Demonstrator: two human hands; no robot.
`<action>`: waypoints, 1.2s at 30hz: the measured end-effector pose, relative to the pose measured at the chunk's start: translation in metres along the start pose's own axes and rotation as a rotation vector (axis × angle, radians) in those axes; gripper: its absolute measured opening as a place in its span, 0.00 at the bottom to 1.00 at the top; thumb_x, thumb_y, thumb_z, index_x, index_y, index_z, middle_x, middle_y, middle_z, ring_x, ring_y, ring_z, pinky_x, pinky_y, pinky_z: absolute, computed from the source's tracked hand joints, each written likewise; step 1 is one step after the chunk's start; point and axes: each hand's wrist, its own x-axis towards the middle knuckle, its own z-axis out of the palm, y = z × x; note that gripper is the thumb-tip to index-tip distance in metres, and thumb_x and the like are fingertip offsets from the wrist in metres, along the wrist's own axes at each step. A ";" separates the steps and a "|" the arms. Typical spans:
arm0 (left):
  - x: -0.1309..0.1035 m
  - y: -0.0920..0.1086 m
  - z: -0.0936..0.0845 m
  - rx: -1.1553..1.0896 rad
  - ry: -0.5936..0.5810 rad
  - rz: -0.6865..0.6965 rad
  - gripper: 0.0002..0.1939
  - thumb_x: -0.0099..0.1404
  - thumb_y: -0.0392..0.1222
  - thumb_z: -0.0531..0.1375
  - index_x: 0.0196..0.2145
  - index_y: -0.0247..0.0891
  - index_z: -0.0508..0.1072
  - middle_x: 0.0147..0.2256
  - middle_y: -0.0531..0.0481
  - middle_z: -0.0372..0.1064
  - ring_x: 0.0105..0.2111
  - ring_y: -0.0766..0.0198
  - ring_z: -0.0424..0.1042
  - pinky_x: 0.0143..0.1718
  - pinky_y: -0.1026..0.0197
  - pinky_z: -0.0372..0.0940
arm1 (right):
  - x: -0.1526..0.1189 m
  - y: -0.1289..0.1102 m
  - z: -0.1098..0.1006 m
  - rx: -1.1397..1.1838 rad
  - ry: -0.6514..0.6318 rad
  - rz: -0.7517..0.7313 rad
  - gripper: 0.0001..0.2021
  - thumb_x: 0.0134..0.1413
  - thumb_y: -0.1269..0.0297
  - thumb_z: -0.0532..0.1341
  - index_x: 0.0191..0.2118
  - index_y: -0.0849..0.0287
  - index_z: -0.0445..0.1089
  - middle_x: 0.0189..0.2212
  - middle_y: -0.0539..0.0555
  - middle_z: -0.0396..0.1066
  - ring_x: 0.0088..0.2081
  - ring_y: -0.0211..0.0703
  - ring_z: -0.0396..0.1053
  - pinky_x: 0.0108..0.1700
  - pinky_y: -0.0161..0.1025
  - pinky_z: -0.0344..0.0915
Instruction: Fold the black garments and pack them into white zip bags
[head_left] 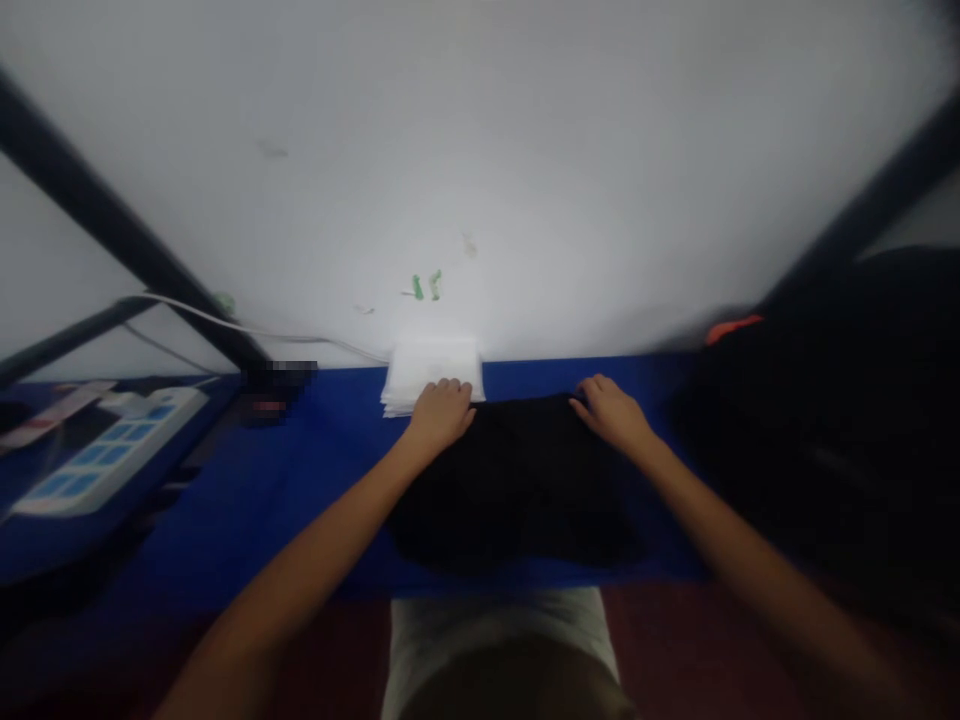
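Note:
A pair of black shorts (517,480) lies spread on the blue table, waist edge away from me and the two leg ends toward me. My left hand (444,410) is closed on the far left corner of the waist, its fingers curled and its thumb along the edge. At the far right corner, my right hand (609,408) pinches the cloth between thumb and fingers. Just beyond my left hand sits a stack of white plastic bags (435,362), partly covered by the knuckles. Fine detail in the dark cloth is lost.
A large dark heap (825,450), seemingly cloth, rises on the right, with an orange bit (733,328) behind it. A power strip (112,455) lies at the left on the blue tabletop (300,490). Dark frame bars (127,230) and a white cable (262,330) run along the wall.

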 end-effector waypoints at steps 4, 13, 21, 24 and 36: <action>-0.032 0.001 -0.004 -0.077 0.042 0.150 0.14 0.70 0.50 0.52 0.40 0.37 0.69 0.39 0.42 0.69 0.41 0.52 0.67 0.44 0.52 0.61 | -0.026 -0.010 -0.019 0.090 0.021 -0.161 0.13 0.65 0.57 0.52 0.44 0.59 0.67 0.39 0.62 0.69 0.43 0.53 0.66 0.45 0.46 0.64; -0.063 -0.004 -0.016 -0.445 -0.063 0.227 0.09 0.70 0.47 0.54 0.37 0.40 0.68 0.37 0.48 0.68 0.40 0.58 0.67 0.42 0.56 0.63 | -0.041 -0.007 -0.034 0.519 -0.321 -0.267 0.10 0.62 0.59 0.57 0.42 0.57 0.71 0.37 0.57 0.70 0.42 0.49 0.66 0.46 0.46 0.63; -0.104 0.015 -0.058 -0.744 -0.400 0.349 0.12 0.67 0.52 0.58 0.36 0.41 0.70 0.30 0.55 0.70 0.29 0.67 0.69 0.30 0.64 0.62 | -0.067 0.001 -0.079 0.971 -0.599 -0.286 0.11 0.57 0.56 0.63 0.37 0.59 0.75 0.31 0.53 0.71 0.33 0.40 0.69 0.38 0.38 0.64; -0.110 0.014 -0.049 -0.815 -0.521 0.315 0.14 0.66 0.54 0.59 0.37 0.40 0.71 0.28 0.55 0.71 0.27 0.68 0.71 0.27 0.66 0.62 | -0.079 -0.008 -0.079 1.002 -0.775 -0.320 0.13 0.58 0.55 0.62 0.34 0.61 0.74 0.29 0.52 0.71 0.32 0.40 0.69 0.36 0.36 0.64; -0.115 -0.008 0.025 -0.292 -0.059 0.079 0.35 0.69 0.61 0.49 0.65 0.35 0.56 0.65 0.36 0.53 0.63 0.49 0.56 0.61 0.45 0.55 | -0.086 -0.037 -0.050 0.511 -0.790 -0.165 0.09 0.51 0.60 0.65 0.37 0.55 0.68 0.24 0.48 0.70 0.26 0.39 0.65 0.26 0.34 0.53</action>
